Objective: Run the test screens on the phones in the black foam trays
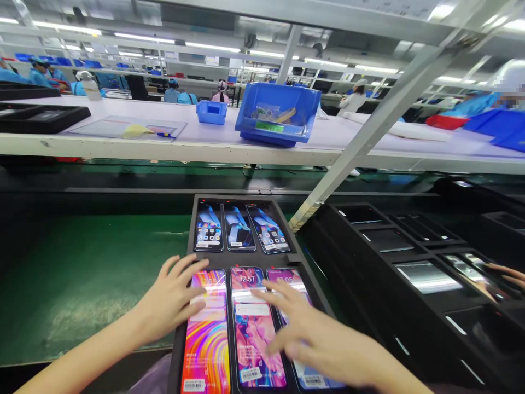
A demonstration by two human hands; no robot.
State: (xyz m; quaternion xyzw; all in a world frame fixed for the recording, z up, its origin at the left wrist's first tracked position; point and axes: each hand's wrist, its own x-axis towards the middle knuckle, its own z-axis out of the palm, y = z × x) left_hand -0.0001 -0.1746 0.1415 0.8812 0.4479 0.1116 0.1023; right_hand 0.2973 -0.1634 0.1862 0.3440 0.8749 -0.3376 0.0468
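A black foam tray (241,259) in front of me holds several smartphones in two rows, all with lit screens. My left hand (174,298) is open at the tray's left edge, its fingers spread over the top of the orange-and-purple phone (207,345). Over the middle phone (252,334), which reads 12:57, reaches my right hand (301,331), open and slightly blurred. Its palm and wrist cover part of the right-hand phone (314,377). In the far row, a phone (209,227) and its neighbours show blue-and-black wallpapers. Neither hand holds anything.
Black foam trays (414,251) with dark-screened devices stand at right, a person's hand (508,273) among them. The green surface (102,273) lies left. A slanted metal post (361,142) rises behind my tray. Blue bins (276,112) stand on the white shelf (164,148); people sit farther back.
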